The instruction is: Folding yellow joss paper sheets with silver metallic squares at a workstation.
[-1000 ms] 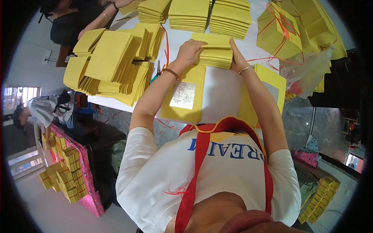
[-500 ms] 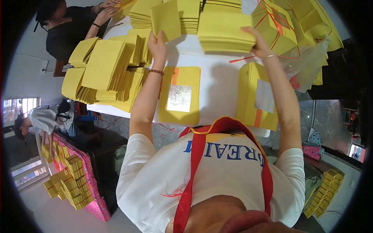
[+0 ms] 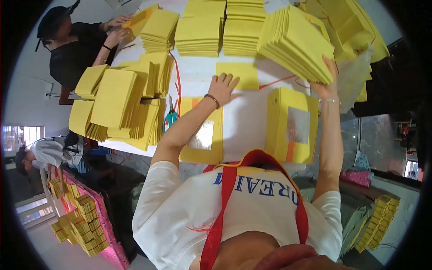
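Note:
My left hand (image 3: 223, 91) lies flat with its fingers spread, its fingertips on the edge of a single flat yellow paper piece (image 3: 245, 76) on the white tabletop. At the right, my right hand (image 3: 326, 83) grips the near right corner of a thick, tilted stack of yellow folded papers (image 3: 297, 45). Below my left forearm, partly covered by it, is a yellow pile with a silvery square and orange strip (image 3: 212, 150). A second such pile (image 3: 276, 121) stands near my right forearm.
Several yellow stacks (image 3: 198, 37) line the far side. More yellow bundles (image 3: 112, 96) are heaped at the left, beside teal-handled scissors (image 3: 170, 120) and red string (image 3: 176, 74). A clear plastic bag (image 3: 355, 83) is at the right. A person in black (image 3: 74, 56) handles yellow paper at the far left.
My left hand has let go of an upright yellow piece and come down onto a flat one. My right hand has carried the stack rightward and tilted it. The scissors have come into view.

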`<state>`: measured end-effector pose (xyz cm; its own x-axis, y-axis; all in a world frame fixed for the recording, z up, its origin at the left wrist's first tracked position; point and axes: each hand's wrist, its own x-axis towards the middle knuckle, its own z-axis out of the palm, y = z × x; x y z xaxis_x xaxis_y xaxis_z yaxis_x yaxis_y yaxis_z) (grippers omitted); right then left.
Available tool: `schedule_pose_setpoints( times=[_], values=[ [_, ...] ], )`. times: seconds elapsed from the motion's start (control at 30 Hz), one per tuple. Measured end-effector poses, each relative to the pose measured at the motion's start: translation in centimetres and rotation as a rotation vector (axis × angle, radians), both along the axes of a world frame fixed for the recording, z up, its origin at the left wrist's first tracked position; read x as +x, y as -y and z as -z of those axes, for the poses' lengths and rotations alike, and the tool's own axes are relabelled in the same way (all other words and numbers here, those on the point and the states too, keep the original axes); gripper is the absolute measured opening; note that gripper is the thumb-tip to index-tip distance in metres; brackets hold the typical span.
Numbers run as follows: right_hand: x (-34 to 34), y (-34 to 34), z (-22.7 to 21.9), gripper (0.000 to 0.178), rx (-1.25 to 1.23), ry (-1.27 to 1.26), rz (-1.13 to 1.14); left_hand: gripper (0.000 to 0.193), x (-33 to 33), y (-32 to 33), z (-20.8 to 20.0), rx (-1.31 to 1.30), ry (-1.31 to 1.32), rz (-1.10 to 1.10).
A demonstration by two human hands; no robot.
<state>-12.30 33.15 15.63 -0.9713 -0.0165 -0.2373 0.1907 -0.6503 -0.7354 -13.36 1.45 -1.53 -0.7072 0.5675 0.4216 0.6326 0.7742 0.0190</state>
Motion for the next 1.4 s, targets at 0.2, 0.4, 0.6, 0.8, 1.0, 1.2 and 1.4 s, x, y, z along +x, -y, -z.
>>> schedule_pose_setpoints(
  times=[0.2, 0.4, 0.6, 0.8, 1.0, 1.2, 1.4],
  values=[
    [0.5, 2.4, 3.7, 0.038, -0.066, 0.101, -0.011, 0.056, -3.4, -0.5, -4.9, 0.693, 0.733, 0.027],
    [-0.6, 5.6, 4.3, 0.04, -0.041, 0.028, -0.303, 0.079, -0.8, -0.5, -13.1, 1.9, 1.533, 0.437],
    [-2.2, 10.6, 4.0, 0.043, -0.116, 0.086, -0.102, 0.079, -1.0, -0.3, -10.4, 1.896, 1.375, 0.603],
    [-4.4, 15.0, 5.2, 0.043, -0.224, -0.09, -0.05, 0.076, -1.2, -5.4, -13.1, 1.848, 0.958, 0.38],
    [-6.6, 17.4, 3.4, 0.055, -0.095, -0.276, 0.228, 0.079, -5.1, -6.2, -16.7, 1.958, 0.878, 0.185],
    [-10.1, 15.6, 0.3, 0.048, 0.147, -0.17, 0.116, 0.038, -14.7, -4.6, -18.5, 2.074, 1.112, 0.13],
    [-4.9, 5.8, 0.1, 0.055, 0.348, -0.049, -0.234, 0.04, -27.6, 6.6, -19.5, 1.888, 1.136, 0.024]
  ],
)
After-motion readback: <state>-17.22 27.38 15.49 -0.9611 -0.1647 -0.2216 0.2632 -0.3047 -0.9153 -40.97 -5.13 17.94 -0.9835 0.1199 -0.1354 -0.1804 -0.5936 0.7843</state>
